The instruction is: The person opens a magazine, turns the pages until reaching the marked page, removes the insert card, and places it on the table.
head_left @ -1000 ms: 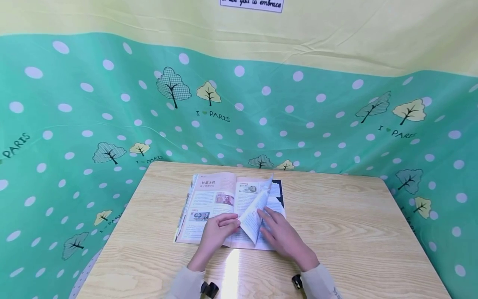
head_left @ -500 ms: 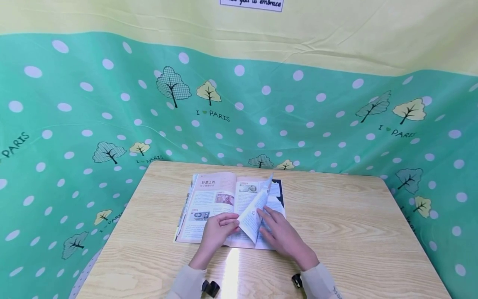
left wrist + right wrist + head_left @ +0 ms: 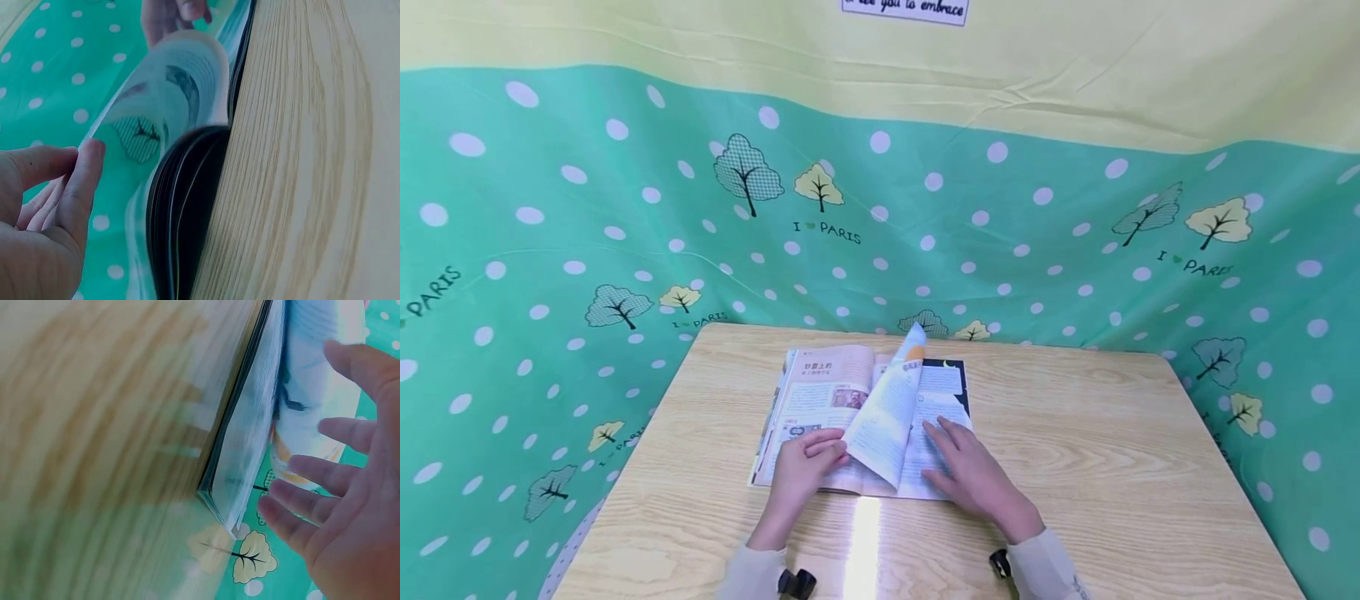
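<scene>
An open magazine [image 3: 805,392] with printed text and banknote pictures lies on the table. My left hand [image 3: 805,467] pinches the edge of one page [image 3: 883,425] between thumb and fingers, and that page stands lifted and curved over the middle of the spread. In the left wrist view the thumb and a fingertip of the left hand [image 3: 50,206] meet on the page's edge. Spread and relaxed, the fingers of my right hand [image 3: 973,471] are over the right-hand page [image 3: 928,450]. The right wrist view shows the right hand [image 3: 350,469] with its fingers apart, holding nothing.
The light wooden table [image 3: 1112,450] extends to both sides of the magazine, with a bright light reflection in front. A green dotted curtain [image 3: 1000,250] with printed trees hangs behind and at the sides. Each wrist wears a small black device [image 3: 797,583].
My left hand has moved left and toward me, drawing the page over to the left. The right hand has stayed nearly in place, and the page has come away from its fingers.
</scene>
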Available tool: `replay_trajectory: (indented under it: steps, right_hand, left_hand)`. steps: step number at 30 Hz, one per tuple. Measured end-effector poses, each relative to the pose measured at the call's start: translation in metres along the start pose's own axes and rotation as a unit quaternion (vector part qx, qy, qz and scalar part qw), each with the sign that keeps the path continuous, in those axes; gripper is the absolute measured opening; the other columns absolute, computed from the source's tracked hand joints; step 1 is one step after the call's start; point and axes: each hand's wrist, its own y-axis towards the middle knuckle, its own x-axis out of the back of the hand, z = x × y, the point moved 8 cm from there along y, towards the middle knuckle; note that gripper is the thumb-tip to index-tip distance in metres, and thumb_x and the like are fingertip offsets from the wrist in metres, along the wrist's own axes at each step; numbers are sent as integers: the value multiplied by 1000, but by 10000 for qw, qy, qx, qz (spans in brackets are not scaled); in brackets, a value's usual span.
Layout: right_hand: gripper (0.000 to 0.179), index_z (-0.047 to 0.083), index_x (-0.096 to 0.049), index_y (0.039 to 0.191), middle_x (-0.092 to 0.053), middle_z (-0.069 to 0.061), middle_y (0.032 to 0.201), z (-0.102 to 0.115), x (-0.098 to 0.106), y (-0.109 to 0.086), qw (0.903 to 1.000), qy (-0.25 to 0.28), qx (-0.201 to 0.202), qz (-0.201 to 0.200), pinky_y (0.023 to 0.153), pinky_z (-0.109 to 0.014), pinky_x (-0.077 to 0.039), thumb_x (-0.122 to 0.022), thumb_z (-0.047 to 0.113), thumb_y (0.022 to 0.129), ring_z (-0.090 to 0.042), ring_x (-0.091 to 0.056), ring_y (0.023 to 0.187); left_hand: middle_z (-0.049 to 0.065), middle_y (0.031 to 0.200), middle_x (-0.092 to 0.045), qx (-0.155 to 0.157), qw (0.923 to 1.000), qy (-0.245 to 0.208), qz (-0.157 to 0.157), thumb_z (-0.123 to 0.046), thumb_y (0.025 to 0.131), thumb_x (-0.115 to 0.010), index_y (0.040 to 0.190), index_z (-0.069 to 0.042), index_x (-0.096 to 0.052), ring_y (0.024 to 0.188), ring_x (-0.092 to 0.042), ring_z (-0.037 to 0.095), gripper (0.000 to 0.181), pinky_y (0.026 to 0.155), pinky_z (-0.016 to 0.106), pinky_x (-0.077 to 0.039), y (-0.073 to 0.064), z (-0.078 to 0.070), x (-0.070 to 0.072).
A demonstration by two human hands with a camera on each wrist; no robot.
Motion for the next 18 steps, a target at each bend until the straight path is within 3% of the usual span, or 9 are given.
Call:
replay_trajectory:
  steps: [10,18]
  right_hand:
    - [90,10,-42,152,-36,-24,154,-2,-18,-5,9968,-166,-94,782,114,-60,-35,-76,56,83,-45,-34,139]
    - [88,12,-47,149,-35,-22,155,-1,-19,-4,9949,-330,-195,931,114,-62,-35,-80,54,79,-45,-32,140]
  left_hand:
    - [23,102,-72,241,9968,-43,-757,4,89,-72,118,11,-66,87,-74,27,30,81,30,-62,-12,1,61]
    - [20,102,-72,511,9930,119,-1059,0,91,-71,121,9,-64,89,-74,25,32,83,30,-62,-24,13,97]
